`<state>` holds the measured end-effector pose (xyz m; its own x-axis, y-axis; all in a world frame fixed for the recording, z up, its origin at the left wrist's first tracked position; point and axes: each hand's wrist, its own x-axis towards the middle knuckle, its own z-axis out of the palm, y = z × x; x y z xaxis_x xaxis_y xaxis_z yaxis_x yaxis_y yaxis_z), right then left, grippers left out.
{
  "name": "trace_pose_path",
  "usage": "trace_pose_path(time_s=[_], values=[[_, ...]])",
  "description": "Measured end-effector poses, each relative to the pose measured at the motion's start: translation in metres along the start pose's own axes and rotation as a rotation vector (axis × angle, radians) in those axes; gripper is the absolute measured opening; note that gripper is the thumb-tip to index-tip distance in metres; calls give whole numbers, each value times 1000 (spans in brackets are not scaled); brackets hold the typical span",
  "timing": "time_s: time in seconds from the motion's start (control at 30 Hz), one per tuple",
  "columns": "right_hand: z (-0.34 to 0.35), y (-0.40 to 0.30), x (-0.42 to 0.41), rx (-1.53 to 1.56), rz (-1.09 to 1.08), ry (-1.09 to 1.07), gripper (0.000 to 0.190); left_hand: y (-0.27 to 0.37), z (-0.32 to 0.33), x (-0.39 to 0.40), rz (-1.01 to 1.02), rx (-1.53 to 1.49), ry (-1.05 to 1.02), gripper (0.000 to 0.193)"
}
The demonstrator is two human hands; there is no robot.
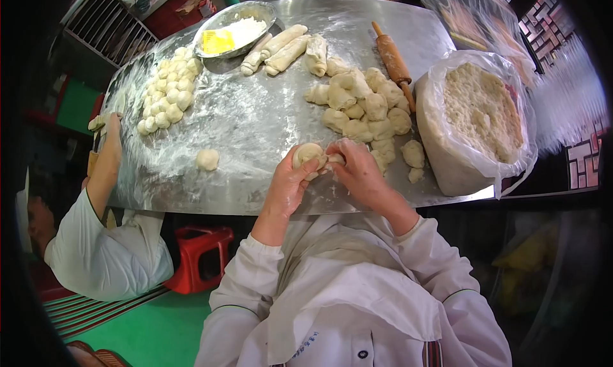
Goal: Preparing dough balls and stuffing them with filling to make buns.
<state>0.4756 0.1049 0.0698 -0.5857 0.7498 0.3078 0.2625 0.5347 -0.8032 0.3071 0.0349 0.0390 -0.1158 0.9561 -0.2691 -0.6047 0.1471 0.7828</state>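
Observation:
My left hand holds a round piece of dough above the front edge of the steel table. Close beside it, my right hand pinches a smaller bit of dough at the right side of that piece. Whether the two bits are still joined is hidden by the fingers. Just beyond my hands lies a heap of dough lumps. To their right sits a separate dough lump with a small piece at its near end. A single dough ball rests on the table to the left of my hands.
An open plastic-lined sack of crumbly pale filling stands at right, near a wooden rolling pin. Dough rolls and a metal bowl of flour lie at the back. A co-worker's arm is left of clustered dough balls.

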Motion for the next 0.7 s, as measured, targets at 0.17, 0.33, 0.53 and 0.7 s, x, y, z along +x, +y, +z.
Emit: trace_pose_path(time_s=[0.17,0.33,0.53,0.7], values=[[-19,39,-13,-296,-7,29,17,1,-11,0,-21,1,5,28],[-25,27,-23,-484,-97,115,22,-5,8,0,-14,-121,130,28],[-33,8,-26,-326,-106,113,24,-10,12,8,47,-237,2,25],[-29,9,-18,140,184,152,23,-10,33,6,21,-41,64,26]])
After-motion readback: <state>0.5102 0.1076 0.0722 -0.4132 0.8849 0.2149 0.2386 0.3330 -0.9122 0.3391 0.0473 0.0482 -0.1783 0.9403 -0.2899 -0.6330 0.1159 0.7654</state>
